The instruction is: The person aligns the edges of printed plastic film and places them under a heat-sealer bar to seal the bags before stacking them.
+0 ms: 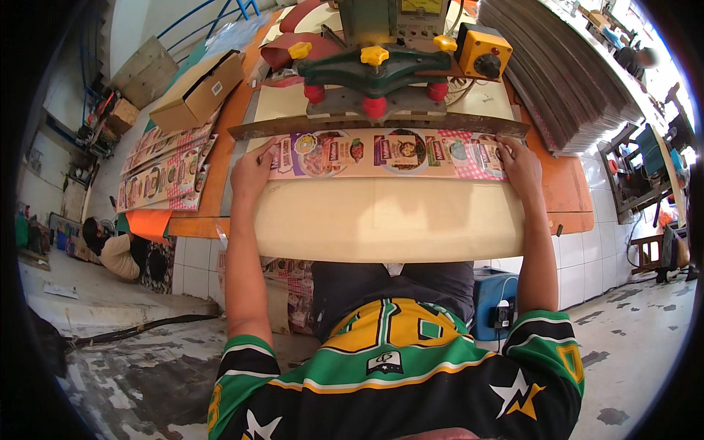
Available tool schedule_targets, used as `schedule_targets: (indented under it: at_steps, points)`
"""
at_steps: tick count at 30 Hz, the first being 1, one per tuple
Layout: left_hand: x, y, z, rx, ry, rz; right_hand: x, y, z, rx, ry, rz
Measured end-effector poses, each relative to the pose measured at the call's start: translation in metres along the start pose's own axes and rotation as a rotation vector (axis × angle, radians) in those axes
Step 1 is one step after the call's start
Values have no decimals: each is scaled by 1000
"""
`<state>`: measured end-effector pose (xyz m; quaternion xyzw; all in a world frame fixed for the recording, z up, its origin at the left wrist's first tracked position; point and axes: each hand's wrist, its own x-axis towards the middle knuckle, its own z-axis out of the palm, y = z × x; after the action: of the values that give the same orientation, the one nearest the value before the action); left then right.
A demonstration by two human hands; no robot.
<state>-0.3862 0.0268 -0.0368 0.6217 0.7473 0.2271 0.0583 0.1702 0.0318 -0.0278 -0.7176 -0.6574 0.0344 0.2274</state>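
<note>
A long printed plastic sheet [370,168] with food pictures lies across the machine's work surface, its far edge against a long metal bar [242,132]. My left hand [251,172] grips the sheet's left end, fingers curled at the edge. At the opposite end, my right hand [522,167] holds the right edge between thumb and fingers. Below the sheet spreads a smooth cream-coloured covering [389,216] that curves down toward me. Over the bar stands a green press head [374,71] with yellow knobs and red posts.
A yellow control box [484,51] with a black dial sits right of the press. Tall stacks of flat sheets [557,73] rise at the right. Printed sheets [158,183] and an open cardboard box [198,92] lie left. Another person [121,253] sits low at far left.
</note>
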Motion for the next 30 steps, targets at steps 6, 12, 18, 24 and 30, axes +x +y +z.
schedule_targets:
  at_steps: [6,12,18,24,30]
  points:
    - [0,-1,2,-10,12,16,-1,0,1,7,4,4]
    - [-3,7,-3,22,-10,-24,-3,1,2,-27,19,3]
    - [-2,-4,4,-9,21,13,-2,3,7,-5,17,-1]
    - [-8,1,6,-48,83,18,-4,14,15,175,48,56]
    - [-9,1,7,-167,115,-24,6,49,31,763,34,87]
